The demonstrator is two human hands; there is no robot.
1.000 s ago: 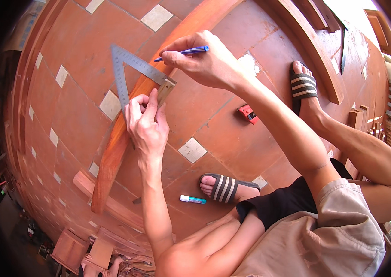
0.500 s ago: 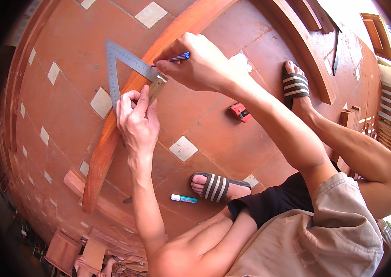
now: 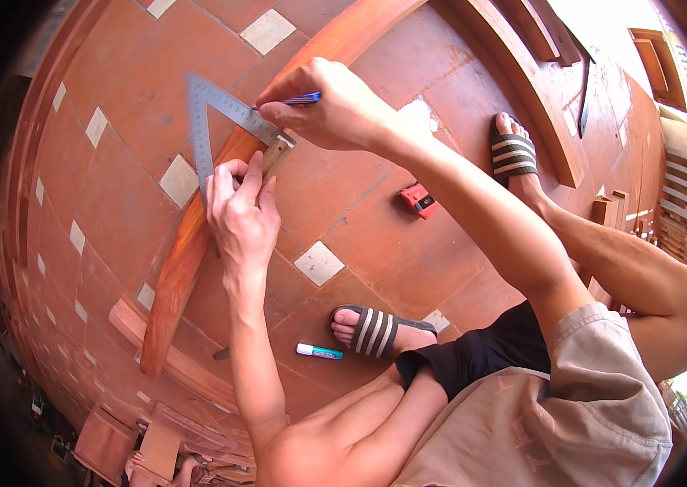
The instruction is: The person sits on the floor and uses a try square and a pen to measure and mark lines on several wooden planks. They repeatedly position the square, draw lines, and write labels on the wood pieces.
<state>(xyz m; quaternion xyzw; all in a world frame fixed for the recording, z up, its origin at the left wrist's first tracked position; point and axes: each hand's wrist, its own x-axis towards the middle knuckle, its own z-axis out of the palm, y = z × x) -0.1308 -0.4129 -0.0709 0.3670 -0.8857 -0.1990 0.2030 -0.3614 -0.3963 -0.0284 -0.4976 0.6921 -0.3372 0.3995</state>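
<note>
Crouched over a red tiled floor [image 3: 116, 178], we see our own bent knees and tan shorts [image 3: 555, 406] at five o'clock, with one striped sandal [image 3: 380, 329] planted just above them and a small white-and-teal marker [image 3: 319, 351] lying on the tiles just beside it at nine o'clock of the toes. Farther out, toward ten o'clock, our left hand [image 3: 242, 215] presses down on a long curved wooden plank [image 3: 181, 252], its fingers clamped on the wooden stock of a metal try square [image 3: 222, 122] whose blades reach off the plank over the tiles. Just past it, at twelve o'clock, our right hand [image 3: 335, 109] is closed around a blue pen [image 3: 295, 100], its tip resting against the square's blade on the plank. A red tape measure [image 3: 418, 200] lies on the floor at two o'clock, near the other sandalled foot [image 3: 512, 154], with more curved timber [image 3: 538, 89] beyond.
</note>
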